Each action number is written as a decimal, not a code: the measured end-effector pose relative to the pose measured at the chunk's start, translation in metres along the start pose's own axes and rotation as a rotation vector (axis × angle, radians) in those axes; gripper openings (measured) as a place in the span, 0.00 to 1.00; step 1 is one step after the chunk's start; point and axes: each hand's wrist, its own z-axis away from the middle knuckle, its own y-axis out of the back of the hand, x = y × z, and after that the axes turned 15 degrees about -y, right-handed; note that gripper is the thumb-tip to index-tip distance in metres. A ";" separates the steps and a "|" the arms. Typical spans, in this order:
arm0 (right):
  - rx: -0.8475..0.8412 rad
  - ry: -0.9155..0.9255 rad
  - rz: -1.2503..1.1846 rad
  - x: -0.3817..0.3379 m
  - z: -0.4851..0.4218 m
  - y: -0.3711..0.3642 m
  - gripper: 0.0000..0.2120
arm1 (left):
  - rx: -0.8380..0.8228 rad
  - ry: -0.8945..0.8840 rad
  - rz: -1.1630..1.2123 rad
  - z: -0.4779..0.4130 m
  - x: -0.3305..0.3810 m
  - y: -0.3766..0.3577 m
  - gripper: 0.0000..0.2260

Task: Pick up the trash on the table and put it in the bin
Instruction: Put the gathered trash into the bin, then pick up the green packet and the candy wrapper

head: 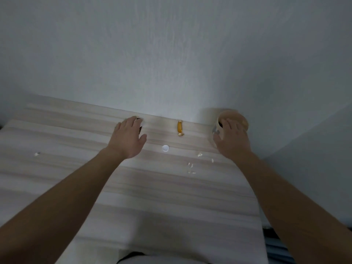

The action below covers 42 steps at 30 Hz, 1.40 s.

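Observation:
A tan round bin stands at the table's far right, against the wall. My right hand is at its rim, thumb and fingers pinching a grey crumpled piece beside the opening. My left hand hovers with fingers apart over a small dark object near the wall, which it mostly hides. Between the hands lie an orange candy wrapper and a white round cap. Several small white scraps are scattered in front of the bin.
The pale wood-grain table butts against a grey-white wall. One more white scrap lies far left. The table's right edge falls away just past the bin, with a dark floor below.

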 end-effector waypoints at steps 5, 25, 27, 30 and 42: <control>-0.037 -0.023 0.010 -0.045 0.044 -0.012 0.32 | -0.009 -0.030 0.001 0.038 -0.044 0.011 0.26; -0.243 -0.038 0.021 -0.124 0.095 -0.101 0.30 | -0.238 0.075 0.072 0.118 -0.147 -0.039 0.27; -0.278 -0.028 0.025 -0.125 0.083 -0.115 0.30 | -0.266 0.088 0.087 0.117 -0.146 -0.053 0.25; -0.350 -0.030 0.027 -0.128 0.062 -0.138 0.30 | -0.325 0.130 0.114 0.109 -0.149 -0.070 0.24; -0.443 0.053 0.003 -0.148 0.001 -0.196 0.29 | -0.408 0.167 0.129 0.077 -0.155 -0.122 0.18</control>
